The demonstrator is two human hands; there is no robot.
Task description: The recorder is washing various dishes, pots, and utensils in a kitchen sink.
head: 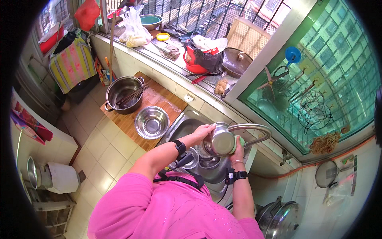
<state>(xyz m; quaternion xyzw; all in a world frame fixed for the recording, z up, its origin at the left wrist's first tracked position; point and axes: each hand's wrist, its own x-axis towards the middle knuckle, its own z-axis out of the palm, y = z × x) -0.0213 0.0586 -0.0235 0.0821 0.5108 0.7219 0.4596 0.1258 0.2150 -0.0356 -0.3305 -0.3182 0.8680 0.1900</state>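
Observation:
Over the sink (219,179), a stainless steel bowl or pot (219,140) is tilted so its flat round base faces me. My left hand (204,133) grips its rim on the left. Against its right side my right hand (237,154) presses a green scouring pad or cloth (239,144), partly hidden behind the fingers. The curved metal faucet (255,128) arches just beside the vessel and my right hand. Below, a metal bowl (191,159) and a small metal pan (210,162) lie in the sink, partly covered by my arm and the held vessel.
Left of the sink, a wooden board (128,127) bears a shiny steel basin (152,122) and a two-handled pot (124,95) with chopsticks (132,95) in it. Bags and a lidded pan (237,61) crowd the windowsill. Large lidded pots (282,219) stand low at right.

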